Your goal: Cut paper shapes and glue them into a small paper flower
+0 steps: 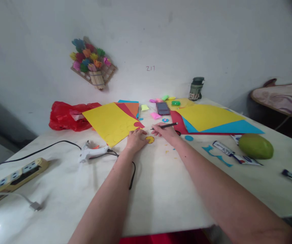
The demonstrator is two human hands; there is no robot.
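Note:
My right hand (163, 131) is closed around a black pen (169, 125), its tip pointing left just above the table. Beside it, my left hand (137, 139) lies on the table with its fingers spread, the fingertips touching the edge of a small yellow round piece (150, 139). A large yellow sheet (107, 121) with faint round outlines lies behind my left hand, and a small red piece (137, 124) rests at its right corner. To the right of my right hand is a blue paper disc (188, 138).
A white glue gun (93, 153) and power strip (16, 176) are at left, with cables. A red bag (69, 117), a phone (163, 108) and a bottle (196, 88) stand farther back. At right are coloured sheets (211, 117), tubes (223, 148) and a green fruit (255, 146).

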